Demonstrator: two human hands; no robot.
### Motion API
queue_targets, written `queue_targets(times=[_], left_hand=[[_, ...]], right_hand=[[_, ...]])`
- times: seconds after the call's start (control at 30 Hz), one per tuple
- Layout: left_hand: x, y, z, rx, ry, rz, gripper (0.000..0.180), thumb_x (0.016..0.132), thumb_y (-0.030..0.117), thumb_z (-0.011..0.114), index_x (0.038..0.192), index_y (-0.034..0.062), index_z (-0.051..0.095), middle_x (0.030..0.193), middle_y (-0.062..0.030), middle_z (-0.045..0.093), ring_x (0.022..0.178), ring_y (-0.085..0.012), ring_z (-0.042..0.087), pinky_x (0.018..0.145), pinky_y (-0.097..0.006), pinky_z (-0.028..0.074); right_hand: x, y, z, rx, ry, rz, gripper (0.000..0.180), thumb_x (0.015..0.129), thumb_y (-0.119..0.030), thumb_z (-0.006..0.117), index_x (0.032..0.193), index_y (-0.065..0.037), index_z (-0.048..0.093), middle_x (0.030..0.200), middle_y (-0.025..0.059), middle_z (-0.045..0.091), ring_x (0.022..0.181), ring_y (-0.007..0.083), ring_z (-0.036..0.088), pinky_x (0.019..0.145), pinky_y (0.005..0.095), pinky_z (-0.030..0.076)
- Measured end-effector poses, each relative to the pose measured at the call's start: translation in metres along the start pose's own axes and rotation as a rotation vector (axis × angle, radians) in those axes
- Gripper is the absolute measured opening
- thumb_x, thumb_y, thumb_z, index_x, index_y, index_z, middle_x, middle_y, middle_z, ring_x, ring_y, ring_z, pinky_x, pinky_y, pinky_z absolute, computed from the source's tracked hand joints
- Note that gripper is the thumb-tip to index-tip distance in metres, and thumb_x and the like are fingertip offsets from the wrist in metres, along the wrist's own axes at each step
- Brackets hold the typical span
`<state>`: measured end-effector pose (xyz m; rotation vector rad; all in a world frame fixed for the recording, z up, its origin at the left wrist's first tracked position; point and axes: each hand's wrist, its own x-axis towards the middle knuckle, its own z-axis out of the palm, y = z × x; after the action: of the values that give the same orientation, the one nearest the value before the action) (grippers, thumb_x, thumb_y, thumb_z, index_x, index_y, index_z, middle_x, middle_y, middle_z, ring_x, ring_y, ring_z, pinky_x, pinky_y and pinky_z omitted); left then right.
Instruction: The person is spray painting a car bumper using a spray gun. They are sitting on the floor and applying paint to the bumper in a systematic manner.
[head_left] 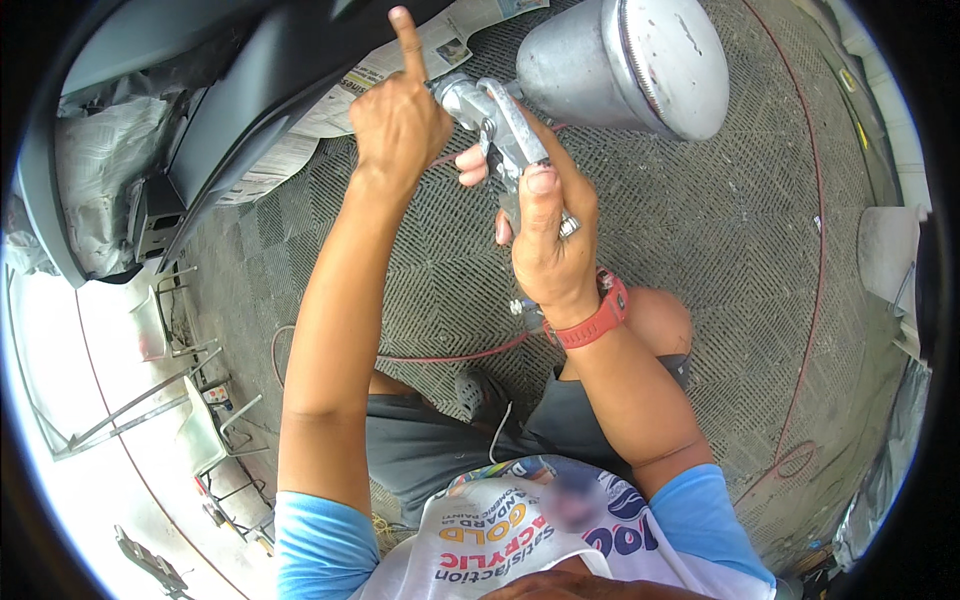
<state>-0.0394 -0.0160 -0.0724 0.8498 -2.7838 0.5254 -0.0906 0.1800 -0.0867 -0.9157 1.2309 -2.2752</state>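
My right hand is wrapped round the handle of a metal spray gun, its thumb along the back and fingertips showing near the trigger. A large grey paint cup with a round lid is attached to the gun and leans to the upper right. My left hand is beside the gun's front end. Its index finger stretches toward a dark bodywork panel, while the other fingers are curled and partly hidden. I cannot tell whether the fingertip touches the panel.
Newspaper masking lies along the panel, and plastic sheeting covers an opening. A red hose crosses the textured floor mat and continues at the right. Chairs stand at the left. A pale container is at the far right.
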Motion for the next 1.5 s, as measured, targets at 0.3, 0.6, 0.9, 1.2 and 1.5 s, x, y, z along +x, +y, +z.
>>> queue_targets(times=[0.3,0.6,0.9,1.2,1.5], left_hand=[[0.056,0.045,0.001,-0.06,-0.183,0.052,0.109,0.089,0.033,0.079,0.171,-0.007,0.017,0.091,-0.0193,0.081,0.082,-0.036,0.081,0.072,-0.046,0.064],[0.009,0.013,-0.013,-0.008,-0.116,-0.076,0.114,0.094,0.046,0.08,0.175,0.0024,0.013,0.073,-0.0171,0.076,0.064,-0.0341,0.077,0.058,-0.045,0.06],[-0.08,-0.061,-0.044,-0.011,0.05,-0.24,0.114,0.094,0.043,0.083,0.177,0.0082,0.013,0.067,-0.0087,0.071,0.053,-0.0254,0.071,0.049,-0.038,0.056],[-0.108,-0.093,-0.069,-0.087,0.043,-0.571,0.117,0.101,0.047,0.076,0.173,-0.0038,-0.001,0.079,-0.0093,0.079,0.07,-0.0324,0.079,0.064,-0.045,0.063],[-0.161,-0.023,-0.077,-1.015,-0.221,-0.339,0.053,0.103,0.027,0.078,0.149,0.0044,0.067,0.115,-0.0142,0.082,0.1,-0.0237,0.077,0.088,-0.04,0.061]], right_hand=[[0.007,-0.003,-0.009,0.021,0.111,0.033,0.062,0.117,-0.046,0.05,0.156,0.002,0.057,0.102,0.0109,0.077,0.088,0.0164,0.074,0.076,0.0307,0.058],[0.01,-0.005,-0.011,0.003,0.114,0.12,0.073,0.115,-0.063,0.043,0.152,-0.002,0.059,0.109,0.0094,0.077,0.094,0.0129,0.073,0.062,0.0235,0.056],[0.006,0.003,0.0,0.009,-0.018,0.176,0.066,0.117,-0.055,0.043,0.153,-0.002,0.057,0.113,0.0101,0.076,0.097,0.0118,0.073,0.053,0.0203,0.052],[-0.004,0.008,0.016,0.041,-0.128,0.155,0.068,0.116,-0.054,0.047,0.158,0.0,0.051,0.115,0.0115,0.075,0.098,0.0126,0.073,0.053,0.0202,0.052],[-0.014,-0.002,0.035,-0.019,-0.185,0.288,0.077,0.115,-0.061,0.038,0.16,0.0,0.05,0.113,0.0102,0.075,0.095,0.0138,0.073,0.054,0.0216,0.055]])
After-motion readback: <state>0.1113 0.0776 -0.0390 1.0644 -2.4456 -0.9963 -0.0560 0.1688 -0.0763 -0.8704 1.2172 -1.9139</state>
